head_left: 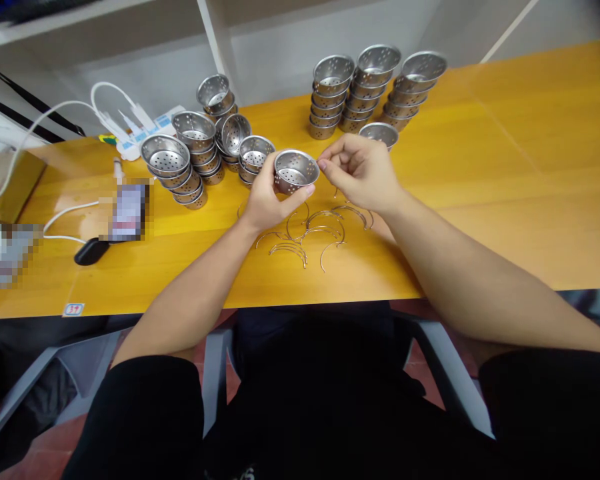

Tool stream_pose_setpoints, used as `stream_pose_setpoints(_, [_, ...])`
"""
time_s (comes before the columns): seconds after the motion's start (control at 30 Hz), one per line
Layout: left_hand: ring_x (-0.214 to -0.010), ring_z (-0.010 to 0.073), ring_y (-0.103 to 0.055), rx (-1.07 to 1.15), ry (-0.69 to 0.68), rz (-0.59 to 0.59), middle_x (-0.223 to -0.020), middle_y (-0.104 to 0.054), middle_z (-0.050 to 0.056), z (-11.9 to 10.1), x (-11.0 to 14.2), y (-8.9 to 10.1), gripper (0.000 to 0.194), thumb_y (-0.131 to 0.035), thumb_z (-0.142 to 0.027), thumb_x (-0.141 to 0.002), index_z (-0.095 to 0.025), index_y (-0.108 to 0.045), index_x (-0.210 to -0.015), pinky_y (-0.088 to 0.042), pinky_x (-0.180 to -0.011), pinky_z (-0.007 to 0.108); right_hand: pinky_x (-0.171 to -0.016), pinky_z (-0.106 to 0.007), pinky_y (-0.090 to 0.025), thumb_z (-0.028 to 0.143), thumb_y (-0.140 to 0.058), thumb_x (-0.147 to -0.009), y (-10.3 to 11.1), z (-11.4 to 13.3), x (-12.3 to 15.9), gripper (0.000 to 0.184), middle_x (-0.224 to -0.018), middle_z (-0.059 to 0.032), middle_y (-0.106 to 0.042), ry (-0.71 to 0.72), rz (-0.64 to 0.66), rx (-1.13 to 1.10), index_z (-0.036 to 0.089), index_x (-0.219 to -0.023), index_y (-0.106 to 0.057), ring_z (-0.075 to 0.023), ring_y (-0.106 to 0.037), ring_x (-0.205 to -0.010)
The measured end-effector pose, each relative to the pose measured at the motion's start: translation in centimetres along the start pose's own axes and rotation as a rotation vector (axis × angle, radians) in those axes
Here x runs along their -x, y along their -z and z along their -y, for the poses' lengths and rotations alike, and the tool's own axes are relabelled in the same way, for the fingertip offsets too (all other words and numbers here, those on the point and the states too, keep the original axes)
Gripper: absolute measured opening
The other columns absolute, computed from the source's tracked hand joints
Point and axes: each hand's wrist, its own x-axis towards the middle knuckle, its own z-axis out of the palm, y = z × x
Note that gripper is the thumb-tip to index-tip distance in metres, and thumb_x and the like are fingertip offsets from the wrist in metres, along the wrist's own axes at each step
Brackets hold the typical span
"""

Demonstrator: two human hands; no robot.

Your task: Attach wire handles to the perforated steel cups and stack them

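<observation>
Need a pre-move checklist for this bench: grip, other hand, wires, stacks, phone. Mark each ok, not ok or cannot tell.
1. Left hand has the perforated cup held mouth up: ok.
2. Right hand is beside the cup's rim, thumb and index finger pinched: ok. A wire between them: cannot tell.
3. Curved wires lie separated for picking: not ok, several overlap.
4. Three tall cup stacks at the back right stand without a toppled cup: ok.
5. Left-side cups all sit mouth up: not ok, one cup is tipped over.
6. Phone is away from both hands: ok.
</observation>
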Motion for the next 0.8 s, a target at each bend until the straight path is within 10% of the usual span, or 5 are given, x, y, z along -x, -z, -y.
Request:
stream_pose_setpoints(0.43, [-0.143,0.0340,-0.086,-0.044,0.013,0.093,-0.155,-0.078,0.014,-2.8,0.0,0.1,0.091,-0.092,-0.084,-0.109,-0.026,-0.057,-0.170,-0.073,-0.135,0.059,-0.056,-0.034,-0.033,0.084,-0.104,-0.107,-1.0,1.3,0.6,0.061,-0.071,0.0015,-0.062,-0.044,0.044,0.030,0.028,-0.104,-0.080,-0.0170,-0.046,-0.062])
stream_pose_setpoints(0.8, [-0.146,0.0388,-0.087,-0.010,0.082,0.119,-0.158,-0.080,0.016,-3.0,0.0,-0.4,0.125,-0.106,-0.101,-0.082,-0.027,-0.059,-0.172,-0.073,-0.134,0.063,-0.051,-0.038,-0.043,0.076,-0.109,-0.101,-1.1,0.3,0.5,0.053,-0.071,0.0010,-0.061,-0.062,-0.040,0.075,0.032,-0.102,-0.080,-0.0207,-0.048,-0.061])
